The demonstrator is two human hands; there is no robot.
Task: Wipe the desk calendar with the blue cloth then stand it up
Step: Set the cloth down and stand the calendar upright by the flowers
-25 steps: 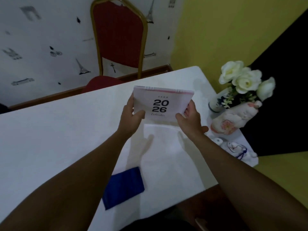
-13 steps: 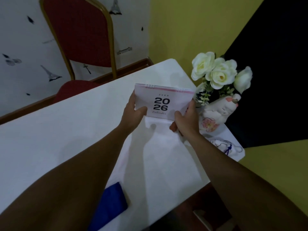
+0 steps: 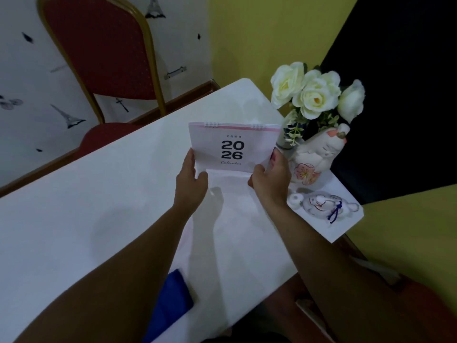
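The white desk calendar [image 3: 232, 144] with "2026" printed on its cover and a pink top strip is upright over the white table [image 3: 99, 194], its front facing me. My left hand [image 3: 191, 179] grips its lower left edge and my right hand [image 3: 270, 179] grips its lower right corner. A white flap of the calendar's base shows between my hands at table level. The folded blue cloth [image 3: 170, 303] lies flat near the table's front edge, partly hidden by my left forearm.
White roses in a vase [image 3: 314, 95] and a ceramic cat figure [image 3: 319, 154] stand right of the calendar. A small white figurine [image 3: 324, 204] lies at the table's right corner. A red chair [image 3: 103, 53] stands behind the table against the wall.
Both hands have carried the calendar to the right, close to the flowers and cat figure. My fingers have slid down to its lower edge. The view has turned right, pushing the blue cloth lower.
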